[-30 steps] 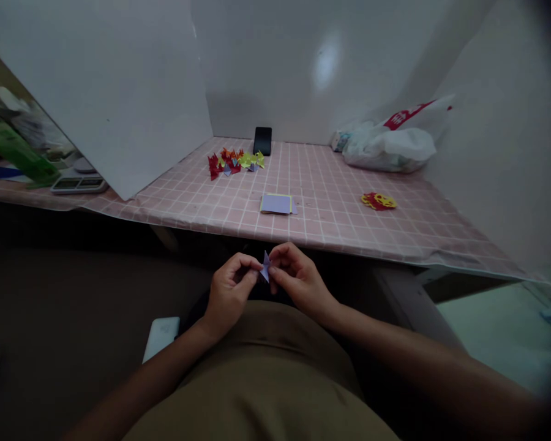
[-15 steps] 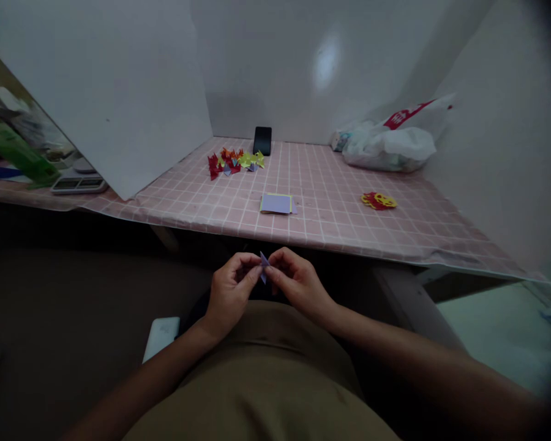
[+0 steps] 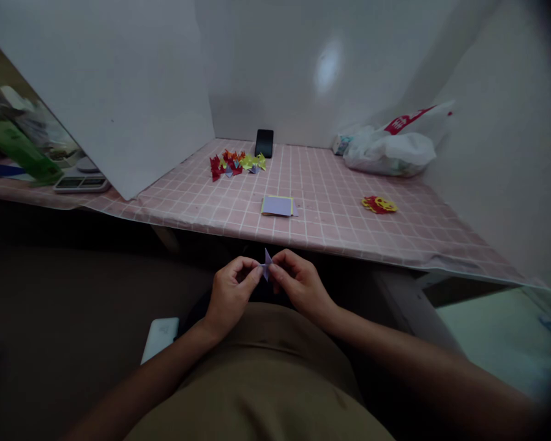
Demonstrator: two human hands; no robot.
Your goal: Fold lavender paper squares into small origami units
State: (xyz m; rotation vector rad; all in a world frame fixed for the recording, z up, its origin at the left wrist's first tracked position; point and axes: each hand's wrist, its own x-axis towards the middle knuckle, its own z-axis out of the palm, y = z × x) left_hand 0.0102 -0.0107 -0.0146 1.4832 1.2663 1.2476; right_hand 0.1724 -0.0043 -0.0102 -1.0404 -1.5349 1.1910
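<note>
A small folded piece of purple paper [image 3: 267,264], with pointed ends up and down, is pinched between my two hands in front of the table's edge. My left hand [image 3: 233,288] grips its left side between thumb and forefinger. On the other side, the thumb and fingertips of my right hand [image 3: 299,278] close on it. Beyond them on the table lies a stack of paper sheets [image 3: 278,206], purple on top with yellow edges below. Further back is a cluster of folded paper pieces [image 3: 234,164] in red, orange, yellow and purple.
A pink checked cloth covers the table [image 3: 321,226]. A black phone [image 3: 264,143] leans at the back. Right of it stand a white plastic bag [image 3: 390,150] and red and yellow cut-out pieces [image 3: 379,204]. At left are a white panel [image 3: 151,92] and a digital scale [image 3: 81,183].
Between my fingers the purple paper has shifted slightly right and turned, showing its upper point more plainly. Both hands keep their pinch. The view has tipped a little.
</note>
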